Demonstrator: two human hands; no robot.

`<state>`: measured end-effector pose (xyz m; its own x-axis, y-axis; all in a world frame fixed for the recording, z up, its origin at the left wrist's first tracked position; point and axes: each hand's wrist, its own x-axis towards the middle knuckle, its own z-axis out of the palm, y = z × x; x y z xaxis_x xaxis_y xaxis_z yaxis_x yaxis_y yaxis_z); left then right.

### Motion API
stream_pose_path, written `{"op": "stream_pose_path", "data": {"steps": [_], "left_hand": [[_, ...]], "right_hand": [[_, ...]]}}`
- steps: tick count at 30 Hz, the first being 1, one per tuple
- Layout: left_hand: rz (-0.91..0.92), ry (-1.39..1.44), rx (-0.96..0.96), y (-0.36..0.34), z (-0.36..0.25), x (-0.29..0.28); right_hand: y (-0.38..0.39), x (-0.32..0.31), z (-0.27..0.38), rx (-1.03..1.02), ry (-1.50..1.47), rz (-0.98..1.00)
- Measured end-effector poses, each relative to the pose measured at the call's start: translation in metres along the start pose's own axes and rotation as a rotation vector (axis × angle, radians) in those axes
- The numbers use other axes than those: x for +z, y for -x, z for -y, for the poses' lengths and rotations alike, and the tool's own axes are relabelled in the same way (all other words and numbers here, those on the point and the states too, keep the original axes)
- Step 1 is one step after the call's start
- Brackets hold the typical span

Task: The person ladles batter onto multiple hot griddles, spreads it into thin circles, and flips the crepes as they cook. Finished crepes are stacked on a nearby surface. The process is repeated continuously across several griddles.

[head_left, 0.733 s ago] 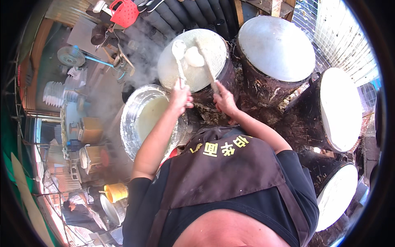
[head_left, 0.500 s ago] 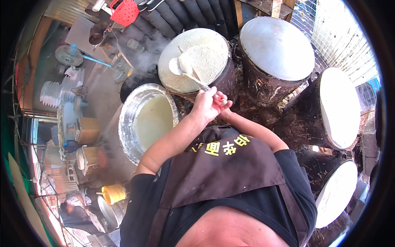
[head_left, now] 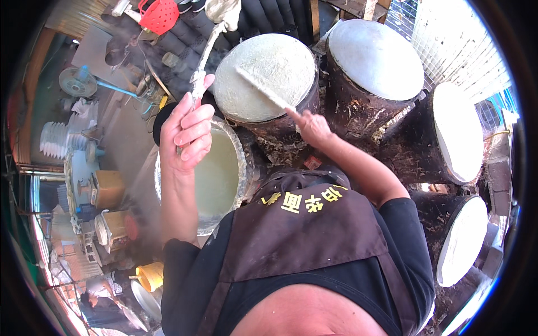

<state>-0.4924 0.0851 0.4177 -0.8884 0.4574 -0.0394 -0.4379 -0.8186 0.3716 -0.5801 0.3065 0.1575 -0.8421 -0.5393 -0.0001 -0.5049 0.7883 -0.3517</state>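
Observation:
My left hand (head_left: 188, 133) is closed around the handle of a batter-coated ladle (head_left: 212, 45). It holds the ladle up, its bowl at the top edge of the view. My right hand (head_left: 312, 127) grips a pale, flat stick-like scraper (head_left: 262, 89), whose blade lies over the round griddle (head_left: 286, 50) at centre. A thin layer of whitish batter covers that griddle, which sits on a dark drum. Below my left hand stands a metal basin (head_left: 243, 168) of pale liquid batter, partly hidden by my forearm.
More drum stoves with round pale tops (head_left: 375, 59) curve around to the right, including a second stove (head_left: 457, 131). Dark cylinders (head_left: 258, 19) line the back. A red basket (head_left: 158, 15), a fan (head_left: 78, 82) and a yellow bucket (head_left: 149, 276) are at left.
My hands were together over the griddle and are now apart. My left hand has lifted the ladle up and left, off the griddle. The scraper in my right hand now lies across the batter.

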Motion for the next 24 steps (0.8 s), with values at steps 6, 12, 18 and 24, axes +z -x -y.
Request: {"op": "stream_pose_path", "data": {"steps": [6, 12, 18, 24], "left_hand": [[-0.048, -0.055, -0.158, -0.015, -0.021, -0.024], [-0.024, -0.096, -0.331, -0.044, -0.021, -0.056], [-0.099, -0.277, -0.360, -0.106, 0.014, -0.042], [-0.083, -0.493, -0.396, -0.214, 0.095, -0.007]], "right_hand": [[0.055, 0.014, 0.023, 0.028, -0.821, 0.087], [0.111, -0.072, 0.036, 0.376, -1.702, -0.155], [0.122, -0.127, -0.027, 0.316, -1.455, -0.514], [0.159, -0.134, -0.116, 0.359, -0.862, -0.698]]}}
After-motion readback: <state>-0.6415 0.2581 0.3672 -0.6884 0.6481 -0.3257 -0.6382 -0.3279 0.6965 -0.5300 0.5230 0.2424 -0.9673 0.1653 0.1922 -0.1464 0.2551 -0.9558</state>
